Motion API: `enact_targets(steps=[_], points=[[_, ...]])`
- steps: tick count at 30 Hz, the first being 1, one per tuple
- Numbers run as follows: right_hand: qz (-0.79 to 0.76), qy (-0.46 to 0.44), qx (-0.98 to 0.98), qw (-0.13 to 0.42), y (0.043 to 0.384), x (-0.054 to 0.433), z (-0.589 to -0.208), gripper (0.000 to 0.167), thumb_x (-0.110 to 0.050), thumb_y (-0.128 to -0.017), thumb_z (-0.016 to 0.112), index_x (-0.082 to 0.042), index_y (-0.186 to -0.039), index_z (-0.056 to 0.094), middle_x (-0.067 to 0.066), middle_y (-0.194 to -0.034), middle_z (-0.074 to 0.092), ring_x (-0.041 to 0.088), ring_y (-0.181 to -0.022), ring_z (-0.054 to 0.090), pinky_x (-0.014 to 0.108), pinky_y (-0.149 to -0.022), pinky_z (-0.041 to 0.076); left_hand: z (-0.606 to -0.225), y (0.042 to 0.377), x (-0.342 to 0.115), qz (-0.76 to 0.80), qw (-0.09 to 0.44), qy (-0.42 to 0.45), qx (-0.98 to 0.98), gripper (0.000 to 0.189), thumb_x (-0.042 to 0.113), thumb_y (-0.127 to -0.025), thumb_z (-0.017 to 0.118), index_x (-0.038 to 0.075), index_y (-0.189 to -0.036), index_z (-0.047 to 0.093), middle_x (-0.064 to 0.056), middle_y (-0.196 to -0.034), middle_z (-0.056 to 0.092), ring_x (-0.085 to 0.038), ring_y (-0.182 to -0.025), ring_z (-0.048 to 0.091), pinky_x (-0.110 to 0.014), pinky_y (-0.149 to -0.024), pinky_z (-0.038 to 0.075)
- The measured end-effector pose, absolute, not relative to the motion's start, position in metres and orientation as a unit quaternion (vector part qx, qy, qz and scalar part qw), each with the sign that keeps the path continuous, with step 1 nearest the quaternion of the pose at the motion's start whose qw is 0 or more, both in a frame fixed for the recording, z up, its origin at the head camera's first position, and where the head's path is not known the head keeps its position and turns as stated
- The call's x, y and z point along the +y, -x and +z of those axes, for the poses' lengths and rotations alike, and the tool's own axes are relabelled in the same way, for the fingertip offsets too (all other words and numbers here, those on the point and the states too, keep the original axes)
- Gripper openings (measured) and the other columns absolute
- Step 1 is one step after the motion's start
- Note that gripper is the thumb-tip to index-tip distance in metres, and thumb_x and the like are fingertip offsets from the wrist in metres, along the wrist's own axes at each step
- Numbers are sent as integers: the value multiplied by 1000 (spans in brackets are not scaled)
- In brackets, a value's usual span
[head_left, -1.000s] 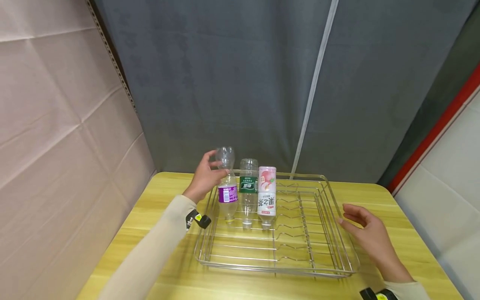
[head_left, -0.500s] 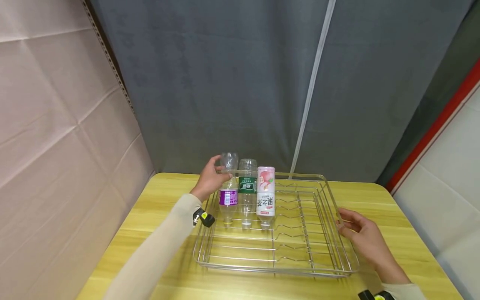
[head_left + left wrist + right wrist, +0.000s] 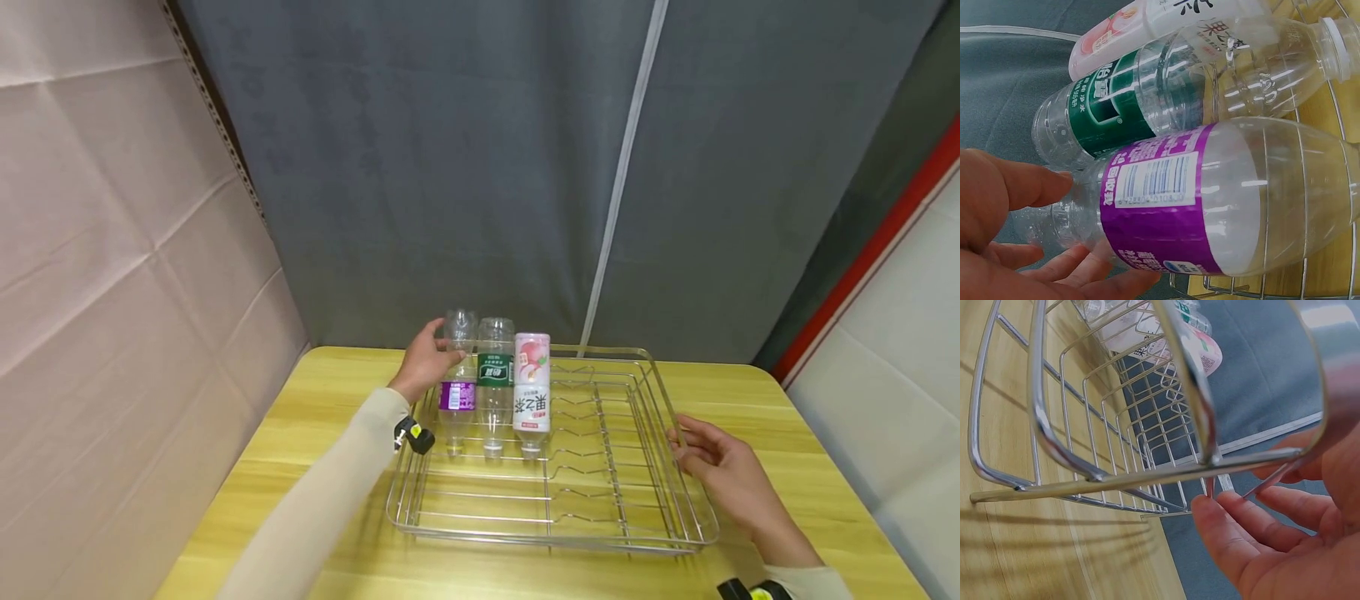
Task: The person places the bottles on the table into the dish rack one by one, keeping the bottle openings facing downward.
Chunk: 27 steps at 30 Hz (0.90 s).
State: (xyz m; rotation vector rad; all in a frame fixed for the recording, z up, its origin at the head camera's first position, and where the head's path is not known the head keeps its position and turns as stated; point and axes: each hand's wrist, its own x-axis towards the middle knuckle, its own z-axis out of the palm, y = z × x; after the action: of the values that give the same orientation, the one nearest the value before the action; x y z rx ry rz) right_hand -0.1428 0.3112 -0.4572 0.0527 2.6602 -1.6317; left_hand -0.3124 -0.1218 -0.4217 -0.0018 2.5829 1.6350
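Note:
A clear plastic bottle with a purple label point(image 3: 457, 395) stands neck-down in the wire rack point(image 3: 551, 537). My left hand point(image 3: 427, 360) holds it near its upturned base; in the left wrist view the thumb point(image 3: 1041, 184) lies on one side and the fingers point(image 3: 1094, 275) on the other. Right beside it are an upturned green-labelled bottle point(image 3: 496, 371) and a pink-and-white bottle point(image 3: 532, 383), also neck-down. My right hand point(image 3: 723, 471) grips the rack's right side, its thumb point(image 3: 1216, 531) and fingertips at a metal wire below the rim.
The rack rests on a yellow wood-grain table point(image 3: 330, 467). Wavy wires point(image 3: 581, 454) run along the rack's middle. A grey curtain point(image 3: 450, 167) hangs behind, with a pale cloth wall point(image 3: 135, 292) at left and a white panel with a red edge point(image 3: 885, 400) at right.
My left hand has lowered the purple-labelled bottle and moved it slightly right, up against the green-labelled one. My right hand has come left onto the rack's side and taken hold there.

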Motion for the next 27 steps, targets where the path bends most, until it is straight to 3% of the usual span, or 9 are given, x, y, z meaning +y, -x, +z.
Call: enact_targets(steps=[16, 24, 27], points=[[-523, -17, 852, 25, 147, 312, -460, 61, -13, -107, 62, 1, -161, 38, 29, -148, 58, -6, -106, 66, 25, -84, 64, -422, 310, -123, 529, 40, 10, 848, 86, 19, -100, 73, 17, -169, 23, -20, -157, 52, -43, -140, 55, -58, -114, 51], [-525, -18, 850, 34, 148, 313, -458, 63, -14, -107, 63, 1, -162, 36, 30, -148, 57, -7, -105, 66, 25, -86, 63, -418, 305, -125, 543, 30, 0, 839, 90, 18, -98, 74, 15, -169, 19, -23, -162, 45, -42, -146, 50, -56, -115, 50], [-489, -11, 872, 24, 148, 312, -454, 63, -20, -107, 64, 1, -161, 38, 30, -148, 57, 5, -112, 67, 25, -85, 62, -411, 299, -127, 540, 27, -4, 841, 90, 22, -98, 75, 15, -169, 20, -22, -164, 42, -41, -149, 47, -56, -118, 48]])
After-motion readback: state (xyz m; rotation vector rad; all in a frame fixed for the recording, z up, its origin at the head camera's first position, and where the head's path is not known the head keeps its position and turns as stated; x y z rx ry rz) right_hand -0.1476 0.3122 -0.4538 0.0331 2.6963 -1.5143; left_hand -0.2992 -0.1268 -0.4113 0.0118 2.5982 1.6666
